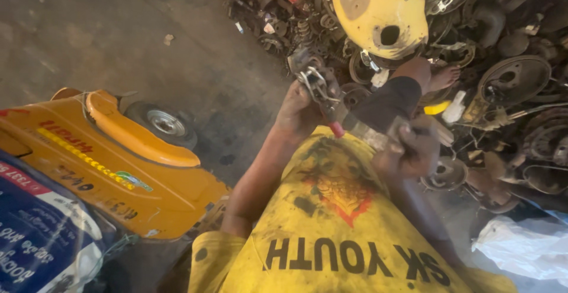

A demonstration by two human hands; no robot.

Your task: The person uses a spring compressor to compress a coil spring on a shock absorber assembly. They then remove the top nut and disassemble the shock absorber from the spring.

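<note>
My left hand (297,114) is closed around a small grimy metal part (316,83) with bent wire clips, held up in front of my chest. My right hand (414,149) grips a hand tool (361,133) with a red collar and a shiny metal shaft. The tool's tip points at the part, just below my left hand. Both hands are dark with grease. Below them is my yellow, oil-stained shirt (331,234). My bent knee in dark shorts (390,99) and my bare foot (444,77) lie just behind the hands.
A heap of scrap metal parts (515,80) with drums, springs and discs fills the upper right, topped by a yellow shell (378,12). An orange-yellow small vehicle (118,163) with a wheel (164,122) stands left. Also here: a blue printed sack (35,240), a white plastic bag (520,245) and a concrete floor (118,32).
</note>
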